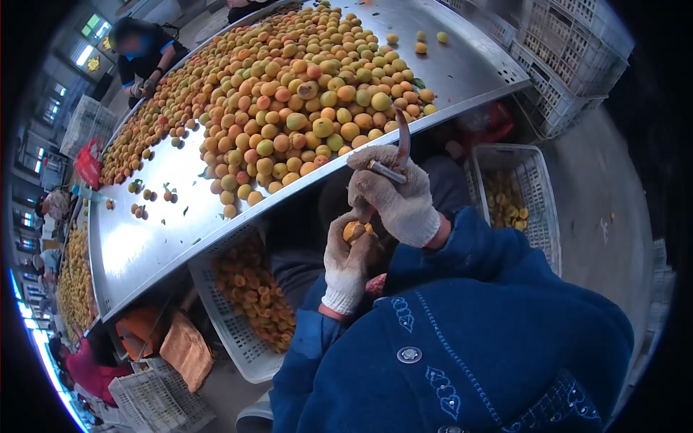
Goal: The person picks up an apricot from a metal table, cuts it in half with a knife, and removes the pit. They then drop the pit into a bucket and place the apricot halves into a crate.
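Observation:
My left hand (345, 261), in a whitish work glove, is closed around an orange-yellow apricot (354, 231) in front of my body. Just above it, my right hand (395, 196), in a soiled glove, grips a curved knife (403, 138). The blade points up and away from the fruit, and a short metal part of the knife shows across the fingers. The right fingertips are close to the apricot; whether they touch it is hard to make out. Beyond both hands, a large heap of whole apricots (296, 108) covers much of a metal table (144, 245).
Below the table edge, a white crate (249, 364) holds split apricots (253, 289). Another crate (550, 209) with apricot pieces stands at right. Stacked crates (563, 58) rise behind it. A person (144, 58) works across the table. Other people are at far left.

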A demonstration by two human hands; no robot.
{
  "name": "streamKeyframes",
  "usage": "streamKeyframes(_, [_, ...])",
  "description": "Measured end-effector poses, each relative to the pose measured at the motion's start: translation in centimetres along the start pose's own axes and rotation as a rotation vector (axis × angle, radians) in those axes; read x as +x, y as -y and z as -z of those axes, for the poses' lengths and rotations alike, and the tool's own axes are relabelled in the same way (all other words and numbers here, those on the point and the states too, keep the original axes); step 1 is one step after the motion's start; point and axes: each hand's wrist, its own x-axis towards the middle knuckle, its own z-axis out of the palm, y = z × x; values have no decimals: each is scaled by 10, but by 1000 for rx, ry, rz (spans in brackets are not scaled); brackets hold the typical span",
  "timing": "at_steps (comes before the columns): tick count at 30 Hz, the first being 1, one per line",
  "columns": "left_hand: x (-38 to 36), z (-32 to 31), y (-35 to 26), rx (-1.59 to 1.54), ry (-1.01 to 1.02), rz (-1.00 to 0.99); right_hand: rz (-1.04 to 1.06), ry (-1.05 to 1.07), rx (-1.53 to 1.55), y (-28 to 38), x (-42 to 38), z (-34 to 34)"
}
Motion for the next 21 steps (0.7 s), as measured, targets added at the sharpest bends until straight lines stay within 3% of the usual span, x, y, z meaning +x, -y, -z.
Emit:
streamKeyframes(5, [-2,-5,4,98,64,-48,-36,-22,161,-9,1,14])
streamKeyframes(7, [2,-9,4,175,91,-107,-172,-212,294,-14,2,23])
streamKeyframes(8, [4,-12,2,203,101,-69,-168,-219,296,-18,4,27])
streamKeyframes(10, [8,-13,7,235,124,-23,-323,-524,466,-31,6,36])
streamKeyframes(11, [13,-8,16,170,111,97,-373,-600,532,-39,10,46])
streamKeyframes(13, [12,-10,18,75,135,302,-391,-661,617,-49,15,61])
streamKeyframes(14, [13,-11,17,78,137,306,-416,-710,698,-52,17,66])
streamKeyframes(16, [15,-12,14,15,165,386,-393,-719,689,-58,17,73])
streamKeyframes(18, [19,-13,10,-25,114,395,-334,-762,435,-55,21,70])
streamKeyframes(21, [25,-6,17,-45,-27,412,-335,-696,526,-58,23,78])
